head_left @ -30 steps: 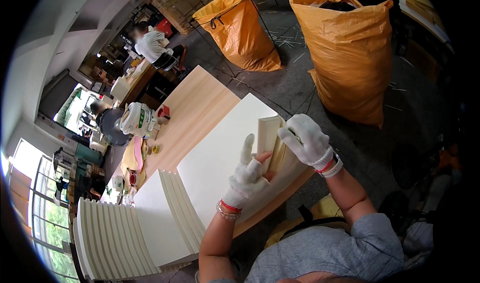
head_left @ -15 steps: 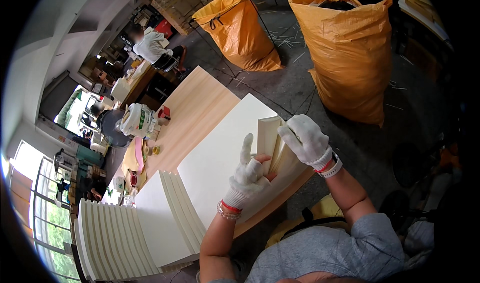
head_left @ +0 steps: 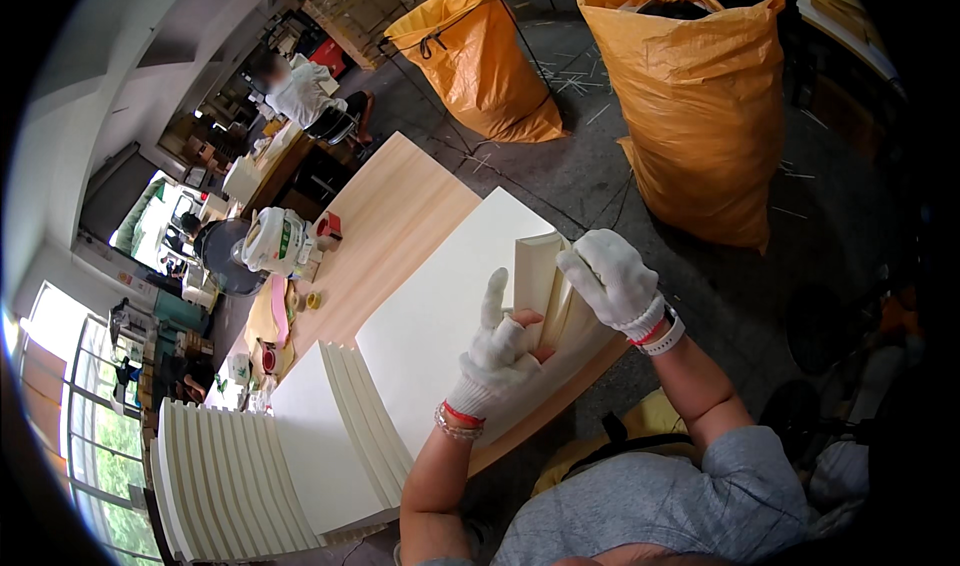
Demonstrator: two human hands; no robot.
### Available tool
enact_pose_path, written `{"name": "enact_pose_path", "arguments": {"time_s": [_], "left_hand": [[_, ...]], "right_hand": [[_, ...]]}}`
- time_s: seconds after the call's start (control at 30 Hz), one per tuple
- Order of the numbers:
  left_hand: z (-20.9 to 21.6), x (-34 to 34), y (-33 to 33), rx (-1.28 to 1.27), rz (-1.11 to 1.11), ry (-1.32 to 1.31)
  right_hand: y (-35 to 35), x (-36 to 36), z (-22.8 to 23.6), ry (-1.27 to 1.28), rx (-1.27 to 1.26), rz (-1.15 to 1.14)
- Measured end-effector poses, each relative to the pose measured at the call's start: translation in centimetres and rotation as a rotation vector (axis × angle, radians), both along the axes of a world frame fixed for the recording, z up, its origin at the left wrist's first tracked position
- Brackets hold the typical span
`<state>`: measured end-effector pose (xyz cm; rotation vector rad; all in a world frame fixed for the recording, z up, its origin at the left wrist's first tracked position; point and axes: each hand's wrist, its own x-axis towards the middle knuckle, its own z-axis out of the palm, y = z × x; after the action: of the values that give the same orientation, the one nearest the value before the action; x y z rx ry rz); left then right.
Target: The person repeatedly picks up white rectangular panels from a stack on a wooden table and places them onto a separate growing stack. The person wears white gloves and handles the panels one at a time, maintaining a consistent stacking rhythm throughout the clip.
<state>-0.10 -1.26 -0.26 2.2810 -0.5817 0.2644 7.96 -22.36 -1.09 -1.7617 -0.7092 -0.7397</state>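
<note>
your half-open left hand (head_left: pixel 495 359) touched the folded white strip (head_left: pixel 535 271); your right hand (head_left: pixel 612 278) curled there, grip unclear. folding looked unfinished; white panels (head_left: pixel 320 446) stood stacked.

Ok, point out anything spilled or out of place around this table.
Thin white strips lie scattered on the dark floor near the two orange sacks; they look odd there, possibly scraps that missed the sacks.

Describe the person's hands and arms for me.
The left hand wears a white knitted glove with red cuff trim and at least two uncovered fingertips; a pale beaded bracelet circles that wrist. The right hand wears a matching white knitted glove, also red-trimmed, with a white wristband. The grey fabric shirt is short-sleeved.
</note>
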Motion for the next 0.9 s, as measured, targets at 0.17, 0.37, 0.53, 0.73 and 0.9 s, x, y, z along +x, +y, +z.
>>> {"name": "enact_pose_path", "arguments": {"time_s": [0.17,0.37,0.53,0.73,0.9], "left_hand": [[0.2,0.6,0.4,0.169,-0.096,-0.187],[0.0,0.7,0.2,0.055,-0.098,-0.098],[-0.6,0.2,0.2,0.007,0.008,-0.016],[-0.3,0.8,0.8,0.198,-0.098,-0.237],[0.1,0.4,-0.1,0.046,-0.084,-0.091]], "right_hand": [[-0.2,-0.1,0.1,-0.02,-0.024,0.003],[0.1,0.0,0.0,-0.004,-0.014,-0.01],[0.0,0.0,-0.1,-0.007,0.008,0.007],[-0.5,-0.3,0.3,-0.003,-0.016,0.034],[0.0,-0.2,-0.2,-0.004,0.021,-0.019]]}}
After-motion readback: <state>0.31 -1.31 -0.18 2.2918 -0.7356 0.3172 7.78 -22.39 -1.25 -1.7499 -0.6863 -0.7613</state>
